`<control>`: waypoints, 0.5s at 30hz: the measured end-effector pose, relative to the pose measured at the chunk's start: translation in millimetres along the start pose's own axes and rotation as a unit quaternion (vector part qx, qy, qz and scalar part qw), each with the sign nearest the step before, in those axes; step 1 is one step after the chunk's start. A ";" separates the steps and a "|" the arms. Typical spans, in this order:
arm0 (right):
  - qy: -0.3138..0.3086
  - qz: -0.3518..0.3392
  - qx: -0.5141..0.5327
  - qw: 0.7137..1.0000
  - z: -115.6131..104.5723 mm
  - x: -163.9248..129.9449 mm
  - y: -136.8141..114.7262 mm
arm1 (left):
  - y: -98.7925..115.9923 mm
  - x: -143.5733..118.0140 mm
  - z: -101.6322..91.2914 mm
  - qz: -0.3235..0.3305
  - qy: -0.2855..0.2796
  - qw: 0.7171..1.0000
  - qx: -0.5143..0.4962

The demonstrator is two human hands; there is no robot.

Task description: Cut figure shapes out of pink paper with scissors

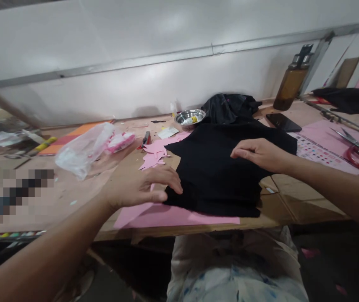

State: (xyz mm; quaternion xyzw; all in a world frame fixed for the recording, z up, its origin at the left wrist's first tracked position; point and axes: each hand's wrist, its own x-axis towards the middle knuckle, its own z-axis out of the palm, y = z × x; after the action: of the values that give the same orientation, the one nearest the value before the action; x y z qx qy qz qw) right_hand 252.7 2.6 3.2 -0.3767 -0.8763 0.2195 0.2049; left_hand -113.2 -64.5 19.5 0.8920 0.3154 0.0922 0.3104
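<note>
Near the front edge of the workbench [81,197] lies the black fabric piece [217,176], spread flat over a pink paper sheet [173,217] that shows along its near side. My left hand [141,188] rests at the cloth's left edge, fingers stretched out and touching the border, gripping nothing. My right hand [259,154] lies palm down on the upper right part of the cloth, fingers loosely curved, pressing rather than pinching.

To do this well, I judge both palms should stay flat and work outward from the middle, so the cloth lies without folds and does not drag the paper under it. The near border already reaches close to the bench's front edge, so pulling toward me could slide it off.

Both forearms come in low from the near corners, the left reaching further across, wrists nearly straight. Pink cut scraps [155,153] lie just beyond the cloth's left corner.
</note>
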 end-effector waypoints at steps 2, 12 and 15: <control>0.012 -0.016 -0.081 0.996 3.3 11.3 28.8 | 5.1 8.4 -3.4 -0.069 0.065 0.995 0.009; -0.117 0.055 -0.211 0.969 17.9 36.4 101.4 | -43.6 118.3 26.2 -0.120 -0.019 0.977 0.174; -0.112 0.087 -0.237 0.961 10.1 48.5 113.0 | -56.3 131.7 30.8 -0.136 -0.023 0.966 0.217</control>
State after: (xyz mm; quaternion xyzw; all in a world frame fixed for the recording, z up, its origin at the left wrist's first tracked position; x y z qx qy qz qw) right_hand 281.2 106.7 -56.6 -0.4619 -0.8846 0.0636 -0.0097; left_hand -27.2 36.1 -43.4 0.8887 0.4388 -0.0423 0.1258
